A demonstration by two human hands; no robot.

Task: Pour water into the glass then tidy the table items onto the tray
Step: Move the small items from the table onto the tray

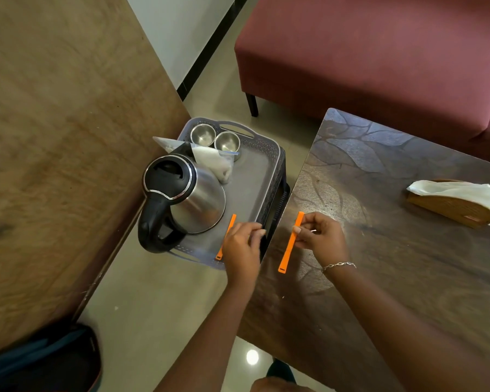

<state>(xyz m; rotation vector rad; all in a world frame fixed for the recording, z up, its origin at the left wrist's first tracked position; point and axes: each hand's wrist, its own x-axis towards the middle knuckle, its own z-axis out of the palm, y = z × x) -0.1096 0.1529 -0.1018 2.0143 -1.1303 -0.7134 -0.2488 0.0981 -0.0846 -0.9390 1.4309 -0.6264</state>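
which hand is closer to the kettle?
Left. The left hand, holding an orange stick, is over the tray just beside the kettle; the right hand, holding a second orange stick, is farther, over the dark table.

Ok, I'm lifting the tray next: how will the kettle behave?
The kettle looks steel, so probably heavy, more if filled. Its wide base should resist tipping, but it may slide on the smooth tray.

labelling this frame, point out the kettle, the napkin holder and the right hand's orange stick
kettle [201, 203], head view, steel body
napkin holder [447, 209], head view, wooden side
orange stick [291, 243], head view, mid-length
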